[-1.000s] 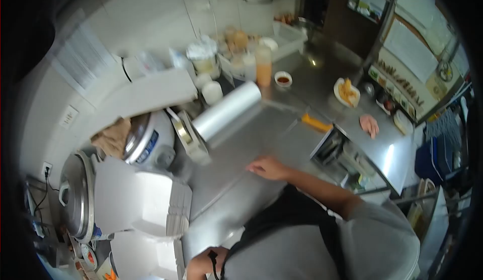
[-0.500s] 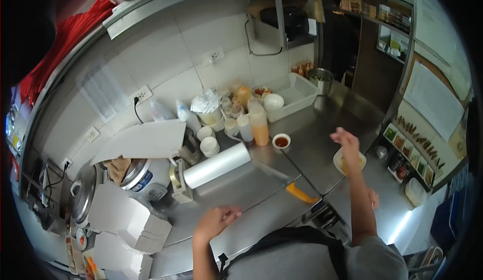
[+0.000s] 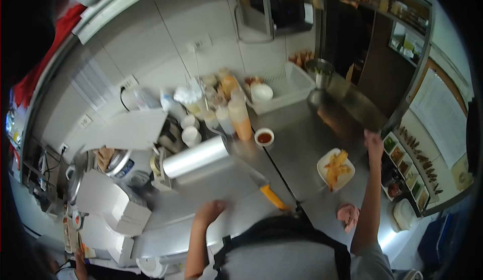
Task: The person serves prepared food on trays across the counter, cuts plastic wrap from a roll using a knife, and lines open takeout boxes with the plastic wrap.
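Observation:
My right hand is stretched out at the right, beside the rack of small garnish containers; its fingers are blurred and I cannot see anything in them. Over the steel counter hangs my left hand, fingers curled in, with nothing visible in it. Between the hands lies a knife with a yellow handle. Fried battered pieces sit in a white square dish left of my right forearm. A small white bowl of red-brown sauce stands farther back.
A crumpled pink cloth lies near my right forearm. Wrap roll, squeeze bottles, a white basket and a metal pot line the back. Open white cartons stand left. Another person shows at lower left.
My right hand has moved right, from above the white dish to beside the garnish rack, uncovering the fried pieces. My left hand's fingers have curled in more. The view has shifted.

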Demonstrator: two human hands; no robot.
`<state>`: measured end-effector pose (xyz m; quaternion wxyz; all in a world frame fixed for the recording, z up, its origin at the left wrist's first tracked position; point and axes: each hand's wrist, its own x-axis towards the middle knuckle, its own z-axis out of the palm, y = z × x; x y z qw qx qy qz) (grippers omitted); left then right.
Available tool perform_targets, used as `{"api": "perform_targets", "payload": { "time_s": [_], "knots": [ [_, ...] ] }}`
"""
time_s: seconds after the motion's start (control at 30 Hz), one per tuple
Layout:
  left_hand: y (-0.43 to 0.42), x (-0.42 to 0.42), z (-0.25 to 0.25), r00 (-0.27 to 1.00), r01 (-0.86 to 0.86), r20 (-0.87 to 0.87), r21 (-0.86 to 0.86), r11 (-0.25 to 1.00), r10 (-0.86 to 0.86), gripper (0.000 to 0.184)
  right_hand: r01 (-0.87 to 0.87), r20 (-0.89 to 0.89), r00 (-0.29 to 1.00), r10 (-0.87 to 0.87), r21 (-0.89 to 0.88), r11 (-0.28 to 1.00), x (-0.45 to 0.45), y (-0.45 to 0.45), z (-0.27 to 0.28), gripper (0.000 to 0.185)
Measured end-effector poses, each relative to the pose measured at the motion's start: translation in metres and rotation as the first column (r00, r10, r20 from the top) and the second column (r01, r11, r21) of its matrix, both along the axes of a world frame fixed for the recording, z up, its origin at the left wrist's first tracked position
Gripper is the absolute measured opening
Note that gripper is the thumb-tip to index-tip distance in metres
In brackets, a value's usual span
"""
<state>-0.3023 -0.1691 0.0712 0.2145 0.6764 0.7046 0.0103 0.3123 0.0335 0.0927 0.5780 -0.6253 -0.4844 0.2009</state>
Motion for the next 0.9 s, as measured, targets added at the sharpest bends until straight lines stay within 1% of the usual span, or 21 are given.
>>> {"api": "perform_targets", "payload": {
  "time_s": [0.03,0.07,0.1,0.13,0.17,0.23,0.33,0.4,0.43,0.47,0.53,0.57,0.6,0.63,0.67,0.7,0.73,0.77,0.8,0.87,0.9],
  "knots": [
    [0.006,0.017,-0.015,0.995,-0.002,0.102,0.036,0.999,-0.001,0.032,-0.065,-0.137,0.988,0.067,0.022,0.998,-0.03,0.008,0.04,0.028],
    [0.015,0.038,-0.022,0.979,-0.017,0.203,0.079,0.997,0.0,0.03,-0.054,-0.175,0.983,0.058,0.025,0.998,-0.071,0.015,0.085,0.033],
    [0.024,0.062,-0.008,0.942,0.021,0.335,0.02,1.0,-0.026,0.029,-0.119,-0.207,0.97,0.126,0.049,0.992,-0.099,0.028,0.113,0.034],
    [0.029,0.084,0.005,0.886,0.063,0.461,-0.023,0.998,-0.045,0.03,-0.245,-0.149,0.956,0.252,0.064,0.967,-0.116,0.048,0.124,0.031],
    [0.03,0.103,0.002,0.838,0.059,0.544,-0.032,0.998,-0.032,0.03,-0.37,-0.093,0.922,0.377,0.079,0.926,-0.133,0.069,0.131,0.028],
    [0.03,0.125,-0.003,0.725,0.044,0.689,-0.05,0.998,0.003,0.032,-0.543,0.007,0.839,0.543,0.018,0.839,-0.175,0.104,0.134,0.023],
    [0.022,0.117,-0.003,0.706,0.136,0.707,-0.092,0.986,-0.032,0.031,-0.66,0.059,0.745,0.664,-0.069,0.748,-0.231,0.16,0.095,0.02],
    [0.013,0.108,0.006,0.867,0.033,0.498,-0.065,0.997,0.003,0.03,-0.632,0.196,0.748,0.634,-0.08,0.771,-0.263,0.188,0.066,0.022],
    [0.01,0.102,0.011,0.926,-0.02,0.376,-0.043,0.999,0.034,0.03,-0.623,0.264,0.741,0.618,-0.076,0.779,-0.28,0.206,0.054,0.023],
    [0.006,0.095,0.013,0.908,-0.073,0.409,-0.063,0.995,0.092,0.03,-0.556,0.337,0.756,0.561,-0.123,0.822,-0.296,0.226,0.046,0.03],
    [-0.008,0.084,0.017,0.852,-0.21,0.471,-0.09,0.974,0.227,0.03,-0.533,0.332,0.775,0.537,-0.111,0.839,-0.319,0.276,0.023,0.038],
    [-0.016,0.079,0.014,0.843,-0.249,0.47,-0.088,0.964,0.261,0.03,-0.457,0.482,0.736,0.476,-0.166,0.874,-0.325,0.317,-0.002,0.049],
    [-0.023,0.076,0.006,0.83,-0.299,0.47,-0.082,0.951,0.301,0.03,-0.42,0.562,0.697,0.444,-0.181,0.889,-0.334,0.345,-0.026,0.057],
    [-0.029,0.076,0.001,0.812,-0.35,0.473,-0.073,0.934,0.342,0.03,-0.43,0.546,0.666,0.509,-0.277,0.859,-0.337,0.364,-0.041,0.058],
    [-0.033,0.077,-0.001,0.813,-0.369,0.474,-0.03,0.929,0.338,0.03,-0.334,0.543,0.647,0.535,-0.43,0.839,-0.34,0.393,-0.061,0.054],
    [-0.037,0.079,-0.007,0.776,-0.423,0.508,-0.021,0.906,0.374,0.029,-0.402,0.555,0.603,0.573,-0.409,0.819,-0.342,0.399,-0.069,0.045],
    [-0.038,0.082,-0.015,0.739,-0.46,0.549,-0.012,0.888,0.39,0.029,-0.361,0.247,0.755,0.608,-0.617,0.699,-0.363,0.354,-0.015,0.036],
    [-0.035,0.086,-0.019,0.705,-0.48,0.591,-0.01,0.877,0.392,0.029,-0.288,0.331,0.772,0.542,-0.579,0.763,-0.36,0.381,-0.05,0.028],
    [-0.034,0.085,-0.022,0.637,-0.507,0.664,-0.023,0.862,0.392,0.029,-0.052,0.559,0.604,0.568,-0.683,0.729,-0.367,0.39,-0.045,0.024],
    [-0.033,0.081,-0.028,0.597,-0.541,0.689,-0.03,0.84,0.41,0.029,0.019,0.687,0.645,0.335,-0.452,0.892,-0.382,0.336,-0.017,0.024],
    [-0.035,0.079,-0.029,0.577,-0.563,0.694,-0.042,0.825,0.43,0.029,0.073,0.665,0.679,0.311,-0.482,0.873,-0.384,0.336,-0.016,0.026]
  ]
}}
